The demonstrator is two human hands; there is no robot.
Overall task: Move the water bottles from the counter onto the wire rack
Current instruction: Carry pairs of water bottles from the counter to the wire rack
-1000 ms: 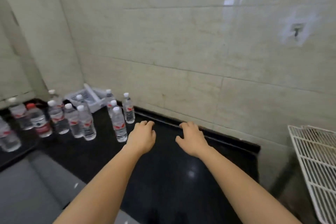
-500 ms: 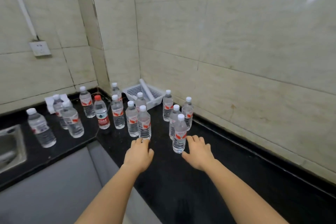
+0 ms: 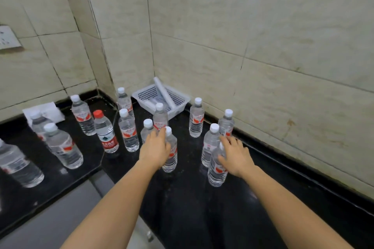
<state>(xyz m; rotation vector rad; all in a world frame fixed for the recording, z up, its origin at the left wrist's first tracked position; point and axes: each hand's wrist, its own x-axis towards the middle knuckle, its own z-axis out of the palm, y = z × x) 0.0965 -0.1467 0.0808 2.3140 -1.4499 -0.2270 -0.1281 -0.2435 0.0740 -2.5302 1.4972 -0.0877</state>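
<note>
Beige tiled walls (image 3: 242,36), white socket (image 3: 7,38)

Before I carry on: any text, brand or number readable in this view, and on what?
Red-capped bottle: white characters on its red label band, too blurred to quote.
White-capped bottles: red-and-white labels, print too small to read.
Nothing else in view carries legible text.

A white perforated plastic basket (image 3: 146,93) sits in the corner where the beige tiled walls (image 3: 263,46) meet, with a white tube (image 3: 164,93) leaning across it. A white box (image 3: 49,110) stands by the left wall, below a wall socket (image 3: 7,39). A brownish stain (image 3: 290,122) marks the right wall.
</note>
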